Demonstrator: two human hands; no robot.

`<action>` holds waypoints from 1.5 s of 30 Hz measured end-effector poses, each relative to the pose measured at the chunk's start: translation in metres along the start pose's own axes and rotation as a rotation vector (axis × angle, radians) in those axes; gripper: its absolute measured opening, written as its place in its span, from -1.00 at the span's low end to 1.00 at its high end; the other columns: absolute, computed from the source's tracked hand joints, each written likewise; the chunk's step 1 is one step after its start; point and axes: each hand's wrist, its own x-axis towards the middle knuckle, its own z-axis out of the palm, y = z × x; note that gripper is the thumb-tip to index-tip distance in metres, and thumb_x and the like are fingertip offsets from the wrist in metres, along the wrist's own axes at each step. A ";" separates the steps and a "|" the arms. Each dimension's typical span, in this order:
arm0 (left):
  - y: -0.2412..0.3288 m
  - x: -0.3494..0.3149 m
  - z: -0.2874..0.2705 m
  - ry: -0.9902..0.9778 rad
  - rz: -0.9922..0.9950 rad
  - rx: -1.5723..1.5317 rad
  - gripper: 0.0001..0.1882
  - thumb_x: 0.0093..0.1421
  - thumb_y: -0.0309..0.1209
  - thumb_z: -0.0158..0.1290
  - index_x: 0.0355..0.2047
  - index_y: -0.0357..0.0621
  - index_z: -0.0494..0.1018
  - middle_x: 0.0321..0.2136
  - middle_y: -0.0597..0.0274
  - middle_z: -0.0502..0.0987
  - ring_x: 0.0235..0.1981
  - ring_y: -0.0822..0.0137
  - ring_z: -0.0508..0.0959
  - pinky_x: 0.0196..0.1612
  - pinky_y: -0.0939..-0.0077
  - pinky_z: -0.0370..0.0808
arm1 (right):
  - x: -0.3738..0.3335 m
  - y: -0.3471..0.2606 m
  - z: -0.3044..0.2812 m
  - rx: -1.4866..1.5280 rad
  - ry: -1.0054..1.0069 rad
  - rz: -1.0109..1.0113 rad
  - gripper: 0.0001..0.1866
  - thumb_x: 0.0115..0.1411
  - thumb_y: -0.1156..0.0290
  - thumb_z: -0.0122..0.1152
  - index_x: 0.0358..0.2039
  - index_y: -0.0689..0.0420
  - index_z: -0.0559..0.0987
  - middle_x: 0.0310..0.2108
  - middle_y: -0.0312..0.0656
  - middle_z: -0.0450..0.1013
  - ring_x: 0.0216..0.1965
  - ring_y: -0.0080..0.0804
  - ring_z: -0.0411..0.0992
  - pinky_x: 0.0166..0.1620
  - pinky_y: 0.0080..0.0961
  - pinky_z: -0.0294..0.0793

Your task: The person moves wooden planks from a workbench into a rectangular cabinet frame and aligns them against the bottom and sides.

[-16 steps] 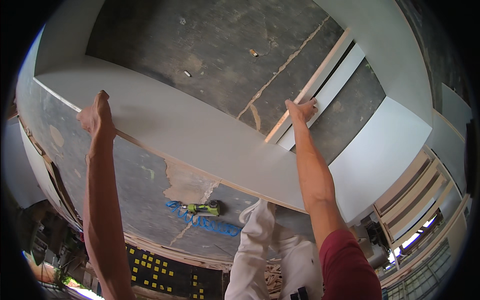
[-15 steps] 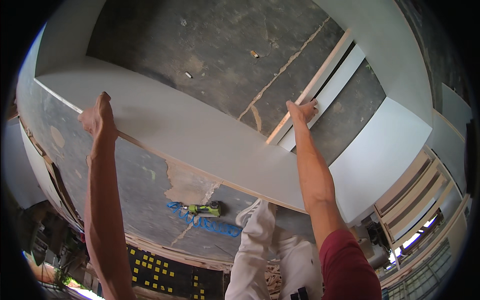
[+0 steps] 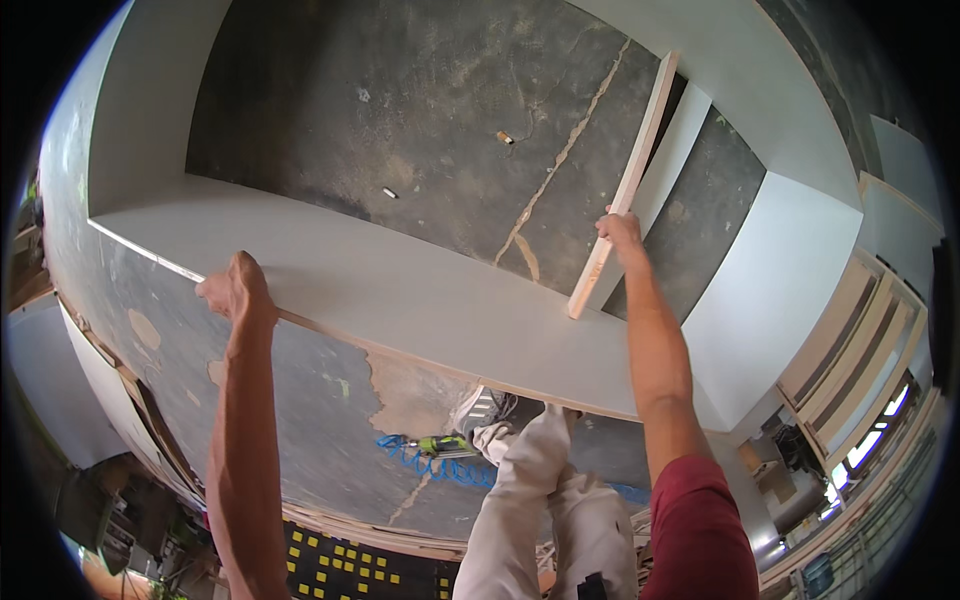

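My left hand (image 3: 238,287) is closed over the near edge of a long grey panel (image 3: 400,280), which forms one side of a large box-like frame on the floor. Farther right, my right hand (image 3: 622,228) grips a pale wooden batten (image 3: 646,120) around its middle. The batten spans the inside of the frame, its near end by the grey panel and its far end by the opposite side. Just to its right lies a white strip (image 3: 677,150), roughly parallel and partly hidden by the batten and my hand.
A white panel (image 3: 765,260) closes the frame's right end. On the near floor lie a green power tool (image 3: 440,445) and a coiled blue hose (image 3: 400,455), beside my shoe (image 3: 487,408). Slatted wooden frames (image 3: 850,350) stand at right. Cracked dark floor (image 3: 430,110) shows inside the frame.
The batten has turned slightly and its near end now stands out from the white strip. My foot has come forward to the grey panel's edge, and the whole view has shifted.
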 end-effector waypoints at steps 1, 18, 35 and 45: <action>0.001 -0.006 -0.002 0.001 -0.003 -0.007 -0.17 0.08 -0.19 0.24 0.13 -0.55 0.08 0.01 -0.35 0.33 0.03 -0.12 0.47 0.11 0.07 0.49 | -0.008 0.002 -0.008 0.169 -0.074 -0.020 -0.36 -0.26 0.52 0.07 -0.03 0.40 0.44 -0.19 -0.04 0.41 -0.35 -0.33 0.42 -0.27 -0.41 0.45; 0.006 -0.010 -0.005 -0.021 -0.054 -0.024 -0.28 0.12 -0.29 0.20 0.10 -0.43 0.05 -0.07 -0.39 0.43 -0.03 -0.25 0.55 0.10 0.02 0.54 | -0.298 -0.143 -0.104 0.102 -0.211 -0.021 -0.52 -0.03 0.31 0.28 -0.10 0.24 0.44 -0.36 -0.27 0.32 -0.34 -0.49 0.31 -0.27 -0.56 0.33; -0.065 -0.009 0.031 -0.096 0.154 -0.280 -0.29 0.18 -0.37 -0.03 0.23 -0.48 -0.07 -0.11 -0.47 0.37 -0.13 -0.34 0.43 0.05 -0.06 0.34 | -0.285 -0.443 0.302 0.090 -0.152 -0.285 -0.22 -0.02 -0.05 0.31 -0.04 0.42 0.38 -0.09 0.22 0.42 -0.08 0.08 0.48 -0.03 -0.15 0.49; -0.034 0.101 -0.103 -0.754 -0.025 -0.424 -0.34 0.18 -0.47 0.02 0.25 -0.38 0.06 0.14 -0.08 0.16 0.16 0.03 0.23 0.28 0.16 0.14 | -0.241 -0.547 0.537 -0.168 0.110 -0.298 -0.05 0.02 0.07 0.37 0.16 0.57 0.18 -0.03 0.29 0.30 -0.03 0.13 0.42 0.01 -0.13 0.52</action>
